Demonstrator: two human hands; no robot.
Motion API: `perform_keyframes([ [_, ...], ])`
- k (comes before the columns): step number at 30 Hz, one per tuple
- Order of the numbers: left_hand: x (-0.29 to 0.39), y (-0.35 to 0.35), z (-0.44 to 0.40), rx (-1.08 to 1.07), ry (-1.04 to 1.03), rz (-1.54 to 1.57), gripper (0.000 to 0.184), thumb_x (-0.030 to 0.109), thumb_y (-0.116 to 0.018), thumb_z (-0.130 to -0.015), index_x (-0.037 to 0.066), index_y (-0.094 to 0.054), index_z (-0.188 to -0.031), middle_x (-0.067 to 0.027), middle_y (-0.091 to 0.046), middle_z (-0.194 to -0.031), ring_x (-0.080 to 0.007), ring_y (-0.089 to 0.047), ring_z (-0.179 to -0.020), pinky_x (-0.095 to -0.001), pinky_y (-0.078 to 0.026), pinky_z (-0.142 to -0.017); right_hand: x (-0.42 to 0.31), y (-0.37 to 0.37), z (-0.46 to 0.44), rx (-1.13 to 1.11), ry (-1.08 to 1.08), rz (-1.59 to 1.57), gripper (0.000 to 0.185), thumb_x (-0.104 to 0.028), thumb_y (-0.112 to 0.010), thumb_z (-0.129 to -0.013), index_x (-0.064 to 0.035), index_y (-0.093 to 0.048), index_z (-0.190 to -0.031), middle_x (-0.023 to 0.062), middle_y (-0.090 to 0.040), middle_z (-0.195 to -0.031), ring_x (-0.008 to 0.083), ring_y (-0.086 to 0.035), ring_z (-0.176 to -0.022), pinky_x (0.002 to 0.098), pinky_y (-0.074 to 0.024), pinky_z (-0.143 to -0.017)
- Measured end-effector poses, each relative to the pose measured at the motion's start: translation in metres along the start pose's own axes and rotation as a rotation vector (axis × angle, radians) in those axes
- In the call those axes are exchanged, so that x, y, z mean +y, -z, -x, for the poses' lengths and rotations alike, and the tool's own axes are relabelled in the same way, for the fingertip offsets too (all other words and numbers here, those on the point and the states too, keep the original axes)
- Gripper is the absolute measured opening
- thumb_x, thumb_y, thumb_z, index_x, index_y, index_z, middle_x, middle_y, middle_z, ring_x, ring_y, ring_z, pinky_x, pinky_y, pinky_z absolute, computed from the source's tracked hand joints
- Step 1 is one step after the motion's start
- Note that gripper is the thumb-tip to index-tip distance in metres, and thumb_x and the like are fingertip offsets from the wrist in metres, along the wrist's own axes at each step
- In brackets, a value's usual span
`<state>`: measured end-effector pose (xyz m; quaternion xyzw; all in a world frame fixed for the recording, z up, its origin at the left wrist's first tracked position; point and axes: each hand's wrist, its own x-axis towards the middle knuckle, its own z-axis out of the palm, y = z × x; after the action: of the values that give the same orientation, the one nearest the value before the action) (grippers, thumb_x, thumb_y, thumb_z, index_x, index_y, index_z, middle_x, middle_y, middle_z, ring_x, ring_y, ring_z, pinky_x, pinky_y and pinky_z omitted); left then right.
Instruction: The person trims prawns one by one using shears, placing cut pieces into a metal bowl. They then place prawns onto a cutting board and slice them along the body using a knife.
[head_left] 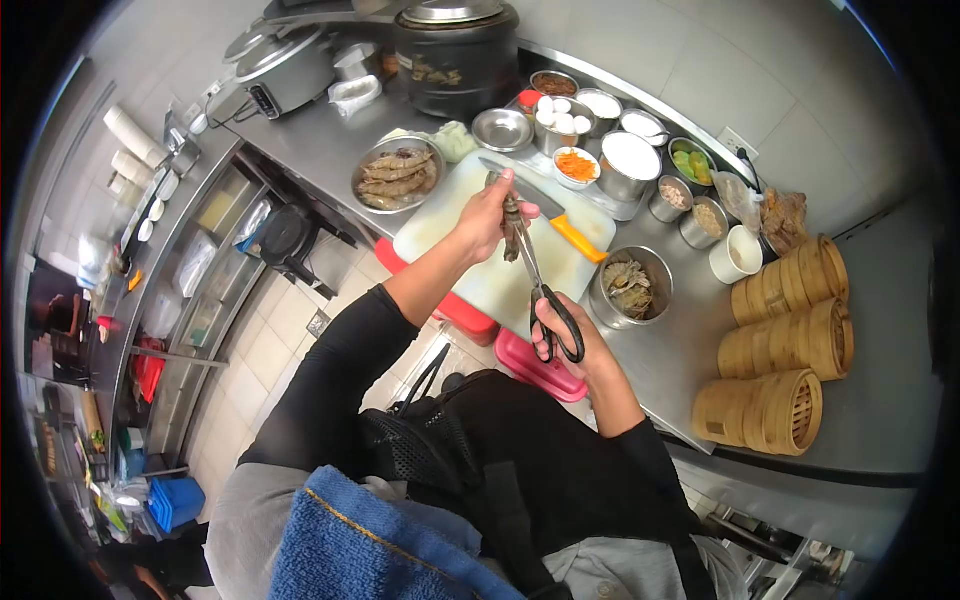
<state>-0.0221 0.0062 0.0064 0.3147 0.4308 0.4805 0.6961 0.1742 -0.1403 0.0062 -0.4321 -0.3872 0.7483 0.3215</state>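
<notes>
Shrimp lie heaped in a steel bowl beside the cutting board on the table, and one more shrimp is up above the board, against the blades of a pair of scissors. From where I stand, a clean snip would want the shrimp held firmly without squashing it, the blade tips lined up along the shell, and the fingertips well out of their path. Short, controlled cuts seem safer than one long one. I'd mind the knife too, lying on the board just below the work.

As for the hands, the left hand is pinched around the shrimp, thumb and fingers together. The right hand is wrapped about the scissors' black handles; whether the blades are parted or meeting, I can't tell. Farther right, just off the board, a steel pot holds greyish shrimp pieces, though I can't make out whether they're bodies or trimmings.
</notes>
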Motion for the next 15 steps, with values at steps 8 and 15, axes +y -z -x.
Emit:
perform_keyframes([
  [8, 0.002, -0.02, 0.005, 0.076, 0.046, 0.175, 0.05, 0.051, -0.054, -0.101, 0.002, -0.048, -0.102, -0.0171, -0.068, -0.082, -0.0264, -0.069, -0.076, -0.0397, -0.06, -0.075, 0.013, 0.004, -0.008, 0.052, 0.092, -0.047, 0.038, -0.037, -0.077, -0.091, -0.0086, -0.054, -0.099, 0.0014, -0.057, -0.068, 0.0094, -0.051, -0.052, 0.024, -0.0422, -0.048],
  [15, -0.007, -0.036, 0.019, 0.121, 0.087, 0.206, 0.049, 0.051, -0.059, -0.099, 0.004, -0.048, -0.097, -0.0105, -0.059, -0.071, -0.027, -0.065, -0.068, -0.0409, -0.061, -0.074, 0.005, 0.008, -0.026, 0.051, 0.155, -0.05, 0.034, -0.03, -0.079, -0.09, -0.0091, -0.054, -0.097, 0.0004, -0.055, -0.065, 0.0076, -0.048, -0.047, 0.0236, -0.0408, -0.043],
])
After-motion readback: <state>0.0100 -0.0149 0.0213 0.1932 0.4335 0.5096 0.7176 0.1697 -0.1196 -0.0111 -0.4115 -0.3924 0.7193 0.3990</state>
